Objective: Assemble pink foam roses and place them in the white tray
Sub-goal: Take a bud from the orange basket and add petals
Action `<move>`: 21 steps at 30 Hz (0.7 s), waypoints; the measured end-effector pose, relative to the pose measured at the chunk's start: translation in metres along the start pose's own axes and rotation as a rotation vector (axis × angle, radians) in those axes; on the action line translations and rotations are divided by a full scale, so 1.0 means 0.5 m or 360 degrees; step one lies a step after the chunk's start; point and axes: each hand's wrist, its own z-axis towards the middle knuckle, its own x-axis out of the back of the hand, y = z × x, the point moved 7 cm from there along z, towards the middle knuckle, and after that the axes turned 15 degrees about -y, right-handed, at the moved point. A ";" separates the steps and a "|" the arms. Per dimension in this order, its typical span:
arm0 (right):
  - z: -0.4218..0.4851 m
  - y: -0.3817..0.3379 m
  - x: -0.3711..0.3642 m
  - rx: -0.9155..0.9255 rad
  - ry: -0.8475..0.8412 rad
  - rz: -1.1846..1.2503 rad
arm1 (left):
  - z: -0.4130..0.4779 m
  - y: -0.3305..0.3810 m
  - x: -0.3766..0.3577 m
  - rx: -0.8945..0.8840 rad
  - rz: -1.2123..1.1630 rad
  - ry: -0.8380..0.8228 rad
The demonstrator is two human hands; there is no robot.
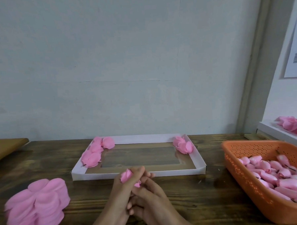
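Note:
Both hands meet over the wooden table just in front of the white tray [139, 174]. My left hand [121, 198] and my right hand [150, 194] together hold a pink foam rose [126, 176], fingers curled round it; only its top and a lower petal show. Finished roses lie in the tray's far left corner [94, 152] and far right corner [183, 145]. A stack of loose pink petals [37, 207] sits at my near left. An orange basket [247, 181] at the right holds several pink rose buds [276, 174] with dark stems.
The tray has a see-through window in its bottom. A white box [274, 133] with more pink roses stands at the far right. A brown board [5, 147] lies at the far left. A grey wall runs behind the table.

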 end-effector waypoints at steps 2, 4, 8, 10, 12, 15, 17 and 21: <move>-0.002 -0.001 0.008 0.0043 0.0056 -0.0045 | 0.001 -0.001 0.002 0.0011 -0.0005 0.0019; -0.001 -0.002 0.007 -0.0015 0.0095 -0.0031 | 0.005 0.003 0.001 -0.0024 -0.0013 -0.0009; 0.007 0.025 0.010 -0.0257 0.0221 -0.0003 | 0.009 0.008 0.001 -0.0088 0.0107 -0.0046; 0.005 0.027 0.009 -0.0243 0.0241 -0.0064 | 0.010 0.009 0.002 -0.0120 0.0159 -0.0008; 0.004 0.017 0.004 -0.0142 0.0221 0.0012 | 0.010 0.007 0.006 -0.0141 0.0157 0.0046; -0.001 -0.001 0.004 -0.0051 0.0075 0.0034 | 0.010 0.002 0.019 -0.0138 0.0073 0.0166; -0.003 -0.012 0.004 -0.0010 -0.0020 -0.0112 | 0.008 0.005 0.016 -0.0108 0.0066 0.0142; -0.002 -0.008 -0.002 -0.0105 -0.0050 -0.0129 | 0.009 0.004 0.012 -0.0114 -0.0015 0.0057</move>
